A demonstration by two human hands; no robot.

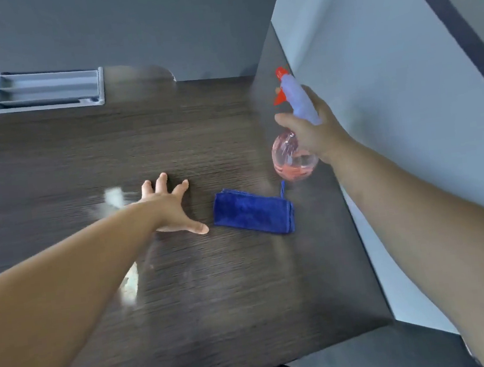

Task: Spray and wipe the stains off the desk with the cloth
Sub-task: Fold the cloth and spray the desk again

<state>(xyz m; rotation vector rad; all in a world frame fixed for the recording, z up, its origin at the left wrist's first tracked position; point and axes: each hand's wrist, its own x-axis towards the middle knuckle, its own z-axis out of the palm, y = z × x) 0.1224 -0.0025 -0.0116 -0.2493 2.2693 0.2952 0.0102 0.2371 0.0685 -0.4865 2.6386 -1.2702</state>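
A dark wood-grain desk (217,291) fills the view. On it lies a folded blue cloth (253,212), right of centre. My left hand (171,206) is spread with straight fingers just left of the cloth, low over the desk, not touching the cloth. A whitish stain (114,196) shows beside my left wrist, and another pale smear (130,286) lies nearer me under my forearm. My right hand (310,128) grips the neck of a pink spray bottle (294,159) with a lilac head and red trigger, held above the desk's right side, behind the cloth.
A grey cable tray cover (49,89) sits in the desk's back left edge. A grey partition (127,30) stands behind the desk, and a pale wall panel (377,107) runs along its right side. The desk's front edge is near me at the bottom.
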